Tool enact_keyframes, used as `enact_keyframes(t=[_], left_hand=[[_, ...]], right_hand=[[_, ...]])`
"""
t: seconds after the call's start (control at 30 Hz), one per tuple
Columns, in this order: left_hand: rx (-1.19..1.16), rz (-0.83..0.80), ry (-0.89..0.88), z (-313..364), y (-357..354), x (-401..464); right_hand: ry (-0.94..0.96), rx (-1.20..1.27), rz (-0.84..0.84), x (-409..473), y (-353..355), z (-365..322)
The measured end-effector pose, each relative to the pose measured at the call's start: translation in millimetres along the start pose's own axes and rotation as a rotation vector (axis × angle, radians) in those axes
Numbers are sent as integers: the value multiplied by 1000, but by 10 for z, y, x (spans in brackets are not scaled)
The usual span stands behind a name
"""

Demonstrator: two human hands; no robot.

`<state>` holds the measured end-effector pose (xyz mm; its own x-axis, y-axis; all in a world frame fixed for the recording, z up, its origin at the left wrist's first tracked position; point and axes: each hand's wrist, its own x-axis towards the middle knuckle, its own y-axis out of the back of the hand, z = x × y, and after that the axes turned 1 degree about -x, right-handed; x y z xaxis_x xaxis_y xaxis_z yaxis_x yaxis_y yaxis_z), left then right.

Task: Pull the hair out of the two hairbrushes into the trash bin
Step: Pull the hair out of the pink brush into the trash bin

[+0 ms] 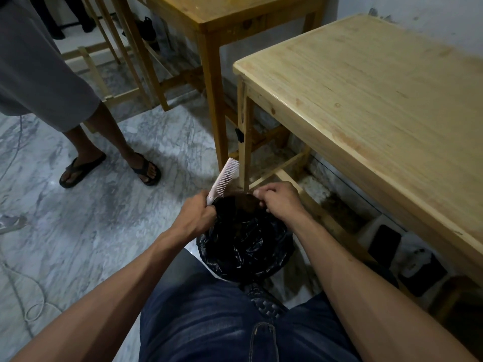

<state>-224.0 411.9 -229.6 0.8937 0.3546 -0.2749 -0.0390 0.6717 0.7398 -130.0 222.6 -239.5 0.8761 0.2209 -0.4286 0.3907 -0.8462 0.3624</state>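
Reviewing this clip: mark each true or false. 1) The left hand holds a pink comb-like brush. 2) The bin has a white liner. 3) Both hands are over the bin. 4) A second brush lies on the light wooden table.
1) True: the left hand grips the pink brush by its handle.
2) False: the trash bin has a black liner.
3) True: the right hand is also above its rim, fingers curled.
4) False: the light table shows no brush.
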Motion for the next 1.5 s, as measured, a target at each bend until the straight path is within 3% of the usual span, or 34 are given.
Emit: enact_keyframes(t=[0.13,0.3,0.6,0.93,1.2,1.5], left_hand=[[-46,85,50,37,15,16],[23,20,-29,1,3,22],[13,-57,-152,62,-41,-63],[-57,54,-58,-39,102,-41],[-39,56,-137,36,89,-58],[-2,-5,-287,83,160,-65]], right_hand=[[-61,17,52,-11,55,48],[-86,-230,-154,-106,25,29],[95,-27,-291,-38,-178,-32],[44,-68,-60,55,18,193],[35,-275,-233,-69,-82,118],[159,30,-327,-55,-229,-116]])
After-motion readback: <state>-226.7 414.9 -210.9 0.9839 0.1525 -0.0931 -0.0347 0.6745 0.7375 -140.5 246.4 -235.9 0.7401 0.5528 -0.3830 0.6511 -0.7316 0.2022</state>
